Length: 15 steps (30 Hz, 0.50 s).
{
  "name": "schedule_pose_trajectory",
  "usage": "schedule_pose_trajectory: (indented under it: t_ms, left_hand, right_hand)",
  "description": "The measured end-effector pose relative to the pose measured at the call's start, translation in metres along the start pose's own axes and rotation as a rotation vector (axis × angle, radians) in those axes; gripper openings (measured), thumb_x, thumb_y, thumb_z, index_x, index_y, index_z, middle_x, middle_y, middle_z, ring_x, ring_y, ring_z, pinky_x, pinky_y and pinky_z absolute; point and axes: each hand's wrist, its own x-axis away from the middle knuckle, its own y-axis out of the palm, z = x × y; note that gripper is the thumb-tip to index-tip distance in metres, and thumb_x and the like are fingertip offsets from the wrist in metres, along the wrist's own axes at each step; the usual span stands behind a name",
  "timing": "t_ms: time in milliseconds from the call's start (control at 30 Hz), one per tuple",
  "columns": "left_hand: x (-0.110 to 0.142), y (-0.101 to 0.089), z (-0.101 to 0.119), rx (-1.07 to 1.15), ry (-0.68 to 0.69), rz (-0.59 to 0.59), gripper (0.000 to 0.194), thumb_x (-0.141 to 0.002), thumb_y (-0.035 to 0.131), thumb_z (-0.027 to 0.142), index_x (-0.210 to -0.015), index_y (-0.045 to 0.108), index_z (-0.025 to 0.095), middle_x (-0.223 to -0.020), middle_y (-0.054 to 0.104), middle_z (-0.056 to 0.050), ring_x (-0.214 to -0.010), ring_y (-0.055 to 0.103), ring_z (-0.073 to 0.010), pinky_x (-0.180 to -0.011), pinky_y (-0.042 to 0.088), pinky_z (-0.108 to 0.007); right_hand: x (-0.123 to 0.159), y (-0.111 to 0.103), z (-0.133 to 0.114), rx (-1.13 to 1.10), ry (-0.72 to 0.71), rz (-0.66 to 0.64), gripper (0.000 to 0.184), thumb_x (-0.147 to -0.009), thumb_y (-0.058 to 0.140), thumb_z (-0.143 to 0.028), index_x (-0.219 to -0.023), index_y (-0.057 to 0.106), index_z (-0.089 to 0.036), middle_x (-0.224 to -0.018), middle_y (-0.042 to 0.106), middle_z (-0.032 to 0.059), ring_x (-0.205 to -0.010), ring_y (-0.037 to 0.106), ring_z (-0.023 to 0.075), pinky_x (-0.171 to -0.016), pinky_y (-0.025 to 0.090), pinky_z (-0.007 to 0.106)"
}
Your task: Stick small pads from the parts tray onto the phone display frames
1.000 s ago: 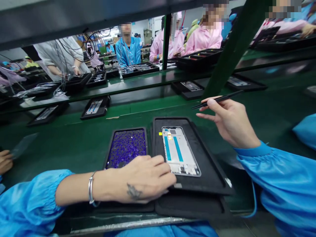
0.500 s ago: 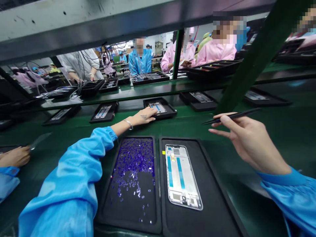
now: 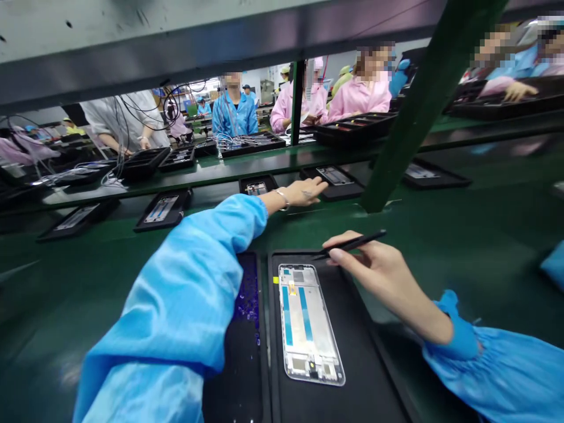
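My left hand (image 3: 305, 192) stretches forward, fingers extended and holding nothing visible, at the near left edge of a black tray (image 3: 348, 192) on the far strip; I cannot tell whether it touches. In that tray lies a phone frame (image 3: 333, 175). My right hand (image 3: 374, 264) pinches black tweezers (image 3: 365, 239), their tips pointing left over the top of a nearer black tray (image 3: 365, 352). There a silver phone frame (image 3: 315, 352) with two blue strips and a yellow tab lies flat. My left sleeve partly hides a tray of small purple-edged pieces (image 3: 249, 296).
More black trays with phone frames, such as one tray (image 3: 140, 223), line the green bench (image 3: 440, 241). A slanted green post (image 3: 396, 129) rises at right, under an overhead beam (image 3: 198, 53). Co-workers in pink and blue stand beyond. A blue sleeve (image 3: 554, 264) shows at the right edge.
My left hand has moved right, from one far tray to the tray beside it. My right hand with the tweezers has come left and down toward the near phone frame. The view has shifted right.
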Motion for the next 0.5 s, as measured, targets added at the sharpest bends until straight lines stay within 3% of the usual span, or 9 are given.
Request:
schedule_pose_trajectory:
  t_ms: [100, 200, 367, 500]
  left_hand:
    - [-0.022, 0.004, 0.032, 0.023, -0.043, 0.014, 0.037, -0.098, 0.049, 0.037, -0.126, 0.054, 0.013, -0.126, 0.054, -0.01, -0.105, 0.06, -0.0185, -0.092, 0.052, -0.038]
    - [-0.027, 0.012, 0.041, 0.035, -0.103, -0.002, 0.038, -0.095, 0.057, 0.037, -0.125, 0.054, 0.014, -0.123, 0.056, -0.01, -0.104, 0.061, -0.0198, -0.088, 0.054, -0.04]
    - [-0.024, 0.023, 0.027, 0.064, -0.087, -0.038, 0.035, -0.095, 0.057, 0.035, -0.123, 0.055, 0.015, -0.122, 0.058, -0.01, -0.104, 0.061, -0.0208, -0.087, 0.054, -0.041]
    - [-0.014, 0.021, 0.012, 0.087, -0.031, -0.02, 0.035, -0.095, 0.057, 0.035, -0.123, 0.056, 0.015, -0.121, 0.058, -0.009, -0.103, 0.061, -0.0203, -0.087, 0.054, -0.041]
  right_hand:
    - [0.003, -0.001, 0.003, 0.123, -0.103, -0.029, 0.026, -0.087, 0.06, -0.043, -0.094, 0.07, -0.02, -0.096, 0.067, 0.0036, -0.085, 0.064, 0.0162, -0.08, 0.055, 0.032]
    - [0.004, -0.003, 0.002, 0.131, -0.134, -0.02, 0.024, -0.089, 0.058, -0.041, -0.095, 0.069, -0.021, -0.097, 0.067, 0.003, -0.087, 0.063, 0.0153, -0.08, 0.053, 0.03]
    - [0.004, -0.005, -0.004, 0.078, -0.129, 0.011, 0.024, -0.089, 0.059, -0.041, -0.096, 0.069, -0.02, -0.098, 0.066, 0.0024, -0.088, 0.063, 0.0146, -0.077, 0.054, 0.028]
    - [0.003, -0.006, -0.01, -0.022, -0.074, 0.02, 0.026, -0.087, 0.061, -0.042, -0.095, 0.069, -0.019, -0.096, 0.066, 0.0039, -0.085, 0.065, 0.0155, -0.071, 0.056, 0.028]
